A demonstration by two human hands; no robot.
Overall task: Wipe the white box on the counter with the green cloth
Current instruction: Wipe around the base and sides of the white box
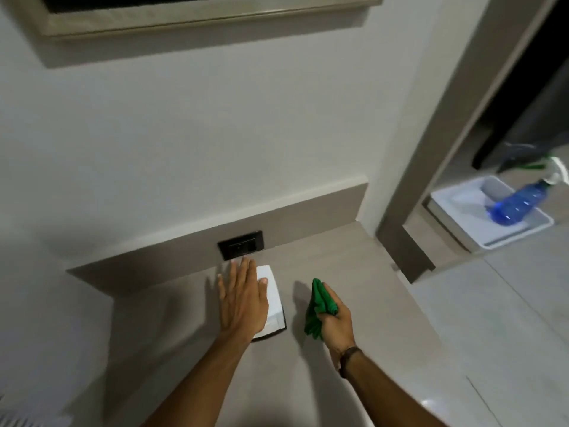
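A flat white box [273, 298] lies on the grey counter [354, 272], close to the back wall. My left hand [241, 298] rests flat on top of it with fingers spread, covering its left part. To the right of the box, my right hand [335, 323] is closed around a bunched green cloth [318, 305]. The cloth hangs just above the counter, a short gap away from the box's right edge.
A black wall socket [240, 245] sits in the grey upstand behind the box. At the right, a lower shelf holds a white tray [480, 232] with a blue spray bottle [517, 203]. A framed panel [197, 16] hangs on the wall above.
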